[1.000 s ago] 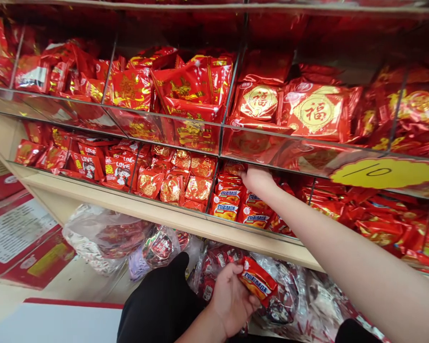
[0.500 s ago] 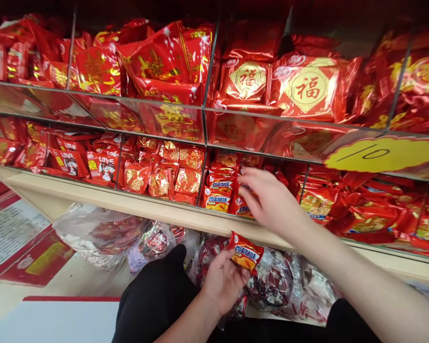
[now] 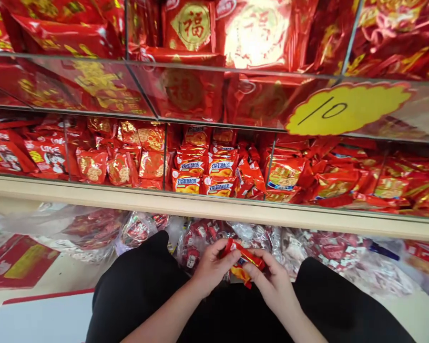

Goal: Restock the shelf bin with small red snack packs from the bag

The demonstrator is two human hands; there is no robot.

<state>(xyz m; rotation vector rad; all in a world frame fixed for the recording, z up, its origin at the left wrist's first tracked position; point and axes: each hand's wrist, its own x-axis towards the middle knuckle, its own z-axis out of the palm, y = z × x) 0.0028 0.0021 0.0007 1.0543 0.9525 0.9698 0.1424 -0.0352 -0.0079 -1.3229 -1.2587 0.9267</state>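
- Fingers (image 3: 230,260) of your left hand (image 3: 210,267) and right hand (image 3: 274,280) pinch the red packet (image 3: 240,273).
- Packet: between your knees (image 3: 139,271), below the shelf (image 3: 200,205).
- Grip lightly by the ends; squeezing could crush it.

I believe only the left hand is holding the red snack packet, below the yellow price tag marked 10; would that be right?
Not quite: the head view shows the left hand and the right hand both holding the red snack packet, which is indeed below the yellow price tag marked 10.
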